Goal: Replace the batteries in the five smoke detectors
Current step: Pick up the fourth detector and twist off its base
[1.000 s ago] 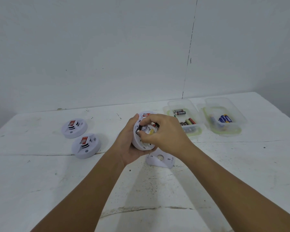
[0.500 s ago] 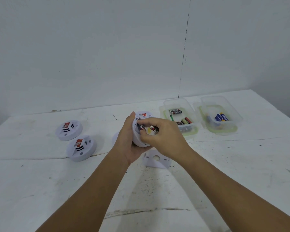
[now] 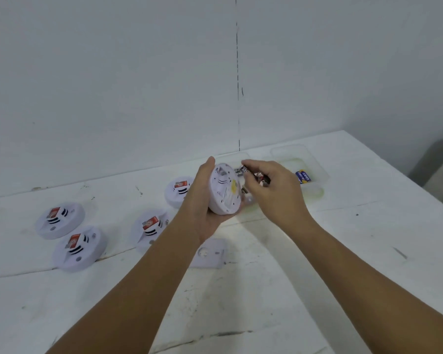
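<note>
Left hand [image 3: 210,200]: cradles opened smoke detector [image 3: 224,189], back facing right. Right hand [image 3: 271,190]: pinches spent batteries [image 3: 253,175], just beside detector. Battery tray [image 3: 315,172] lies beyond, nearer the right hand.

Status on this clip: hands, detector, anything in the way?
Left hand grips open smoke detector, back facing up. Right hand pinches batteries just clear of it, over the battery tubs. Four detectors wait on the table; nothing blocking.
</note>
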